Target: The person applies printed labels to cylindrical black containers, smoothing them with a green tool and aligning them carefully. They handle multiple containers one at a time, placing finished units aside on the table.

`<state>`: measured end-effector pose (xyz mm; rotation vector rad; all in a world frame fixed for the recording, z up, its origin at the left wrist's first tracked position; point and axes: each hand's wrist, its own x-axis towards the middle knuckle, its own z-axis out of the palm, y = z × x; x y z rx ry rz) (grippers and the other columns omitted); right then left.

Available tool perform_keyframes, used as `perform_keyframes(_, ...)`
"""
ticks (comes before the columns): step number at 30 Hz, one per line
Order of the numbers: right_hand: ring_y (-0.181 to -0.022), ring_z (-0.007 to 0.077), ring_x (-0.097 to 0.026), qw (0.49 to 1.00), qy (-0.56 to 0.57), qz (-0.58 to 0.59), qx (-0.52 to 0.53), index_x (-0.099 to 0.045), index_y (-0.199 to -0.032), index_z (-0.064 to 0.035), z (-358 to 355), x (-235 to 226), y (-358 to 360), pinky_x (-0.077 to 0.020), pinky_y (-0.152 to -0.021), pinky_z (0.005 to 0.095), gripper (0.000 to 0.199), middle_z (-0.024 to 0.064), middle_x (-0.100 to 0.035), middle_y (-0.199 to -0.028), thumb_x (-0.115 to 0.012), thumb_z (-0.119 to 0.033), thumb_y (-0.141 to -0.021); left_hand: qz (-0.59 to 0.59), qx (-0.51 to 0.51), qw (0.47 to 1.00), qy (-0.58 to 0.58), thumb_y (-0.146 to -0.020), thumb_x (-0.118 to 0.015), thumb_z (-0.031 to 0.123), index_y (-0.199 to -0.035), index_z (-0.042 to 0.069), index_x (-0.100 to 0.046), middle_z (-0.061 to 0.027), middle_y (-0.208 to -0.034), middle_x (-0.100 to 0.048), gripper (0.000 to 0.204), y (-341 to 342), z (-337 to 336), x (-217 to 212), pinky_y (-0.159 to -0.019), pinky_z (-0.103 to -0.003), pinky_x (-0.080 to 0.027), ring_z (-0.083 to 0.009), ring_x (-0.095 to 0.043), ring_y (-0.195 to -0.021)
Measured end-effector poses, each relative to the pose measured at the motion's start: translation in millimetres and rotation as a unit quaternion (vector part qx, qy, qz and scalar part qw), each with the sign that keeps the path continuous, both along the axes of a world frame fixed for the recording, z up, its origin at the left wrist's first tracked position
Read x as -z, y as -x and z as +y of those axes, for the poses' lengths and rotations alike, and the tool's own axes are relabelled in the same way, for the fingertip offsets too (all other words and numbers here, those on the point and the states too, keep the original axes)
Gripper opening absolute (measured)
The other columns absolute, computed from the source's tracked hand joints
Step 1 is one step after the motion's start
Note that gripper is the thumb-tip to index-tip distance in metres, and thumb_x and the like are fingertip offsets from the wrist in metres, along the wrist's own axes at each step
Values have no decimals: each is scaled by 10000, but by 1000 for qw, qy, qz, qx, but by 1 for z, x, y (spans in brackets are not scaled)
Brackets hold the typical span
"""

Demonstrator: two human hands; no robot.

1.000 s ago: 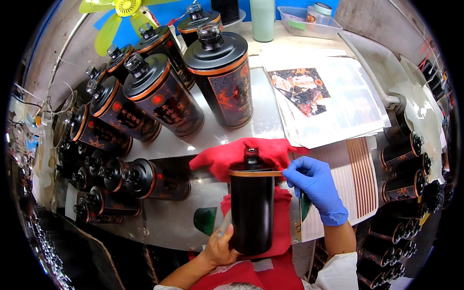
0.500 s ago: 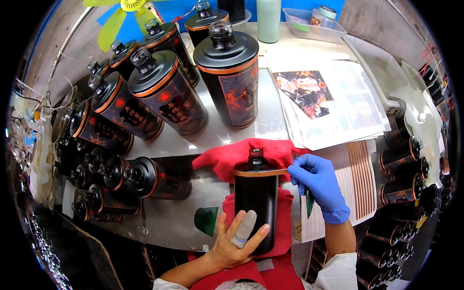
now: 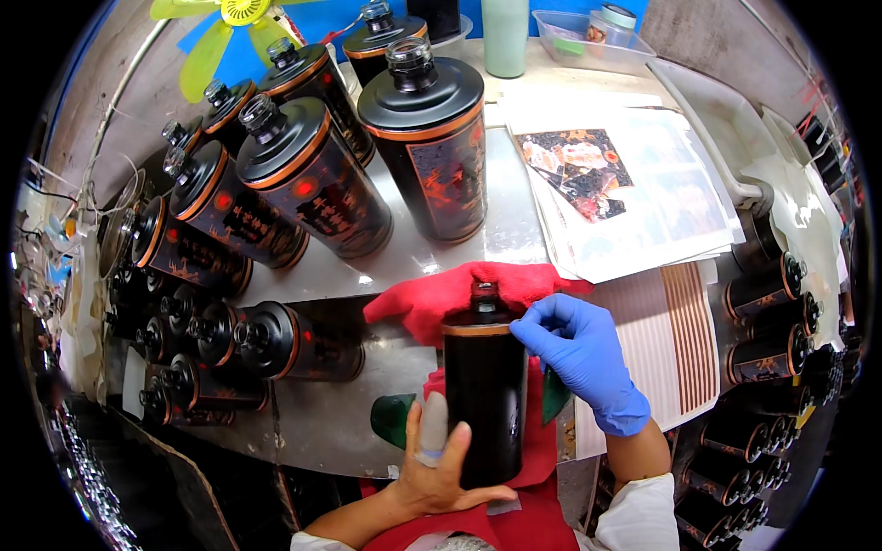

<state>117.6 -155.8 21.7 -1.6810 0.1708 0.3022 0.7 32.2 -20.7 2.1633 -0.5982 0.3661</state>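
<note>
A plain black bottle [image 3: 484,404] with a clear glass neck lies tilted toward me on a red cloth [image 3: 413,303]. A thin orange strip [image 3: 478,330] runs around its shoulder. My right hand [image 3: 574,354], in a blue glove, pinches at the strip's right end against the bottle; its fingertips hide that end. Below the same hand hangs a dark green scraper [image 3: 555,395], tucked in the other fingers. My bare left hand [image 3: 432,473], one finger in a grey sleeve, holds the bottle's lower left side with fingers spread. Beside it lies another green scraper [image 3: 393,419].
Decorated black bottles [image 3: 423,147] stand at the back left; several more lie at the left [image 3: 303,340] and the right [image 3: 767,358]. Printed sheets [image 3: 661,184] and a striped strip sheet [image 3: 661,349] lie right of the cloth. A green fan [image 3: 243,9] is behind.
My right hand has moved left, bringing the strip from sticking out past the shoulder to lying against it. My left fingers have shifted from the bottle's front to its left side.
</note>
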Motion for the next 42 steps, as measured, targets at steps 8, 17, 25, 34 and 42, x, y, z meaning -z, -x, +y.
perform_keyframes(8, -590, 15, -466, 1000, 8, 17, 1, -645, -807, -18, -9, 3, -2, -394, -543, 178, 160, -28, -577, -685, -700, -167, -792, 37, 110, 988, -104, -686, -719, 529, -1310, 92, -435, -400, -1398, -100, 813, -10, -3, -3, -1049, -563, -185, -523, -198, -1294)
perform_keyframes(17, -561, 38, -512, 987, -142, 71, 23, -595, -861, -32, -18, 9, 1, -407, -469, 174, 138, 2, -575, -701, -672, -138, -819, 151, 112, 958, 217, -884, -544, 304, -1384, -47, -253, -284, -1452, -138, 677, -18, 31, 34, -1098, -390, -147, -332, -125, -1379)
perform_keyframes(25, -585, 34, -512, 975, -201, 68, 62, -583, -922, -27, 1, 16, 3, -424, -496, 168, 212, -4, -558, -691, -717, -73, -764, 201, -39, 898, 389, -856, -535, 5, -1381, -50, -224, -144, -1389, -291, 612, -119, -21, -17, -1059, -324, -222, -192, -297, -1276)
perform_keyframes(34, -589, 29, -498, 974, -202, 77, 66, -586, -897, -19, 4, 17, 1, -424, -537, 171, 218, -19, -536, -660, -733, -48, -739, 256, 27, 876, 408, -863, -548, 3, -1413, -21, -149, -137, -1388, -277, 680, -118, -25, -22, -1001, -307, -334, -188, -359, -1239)
perform_keyframes(42, -591, 15, -478, 976, -194, 66, 75, -591, -891, -21, 6, 17, 2, -413, -545, 159, 226, -32, -520, -654, -745, -60, -731, 260, 46, 887, 380, -848, -565, -11, -1414, -24, -143, -141, -1378, -284, 705, -119, -21, -17, -957, -286, -384, -181, -377, -1226)
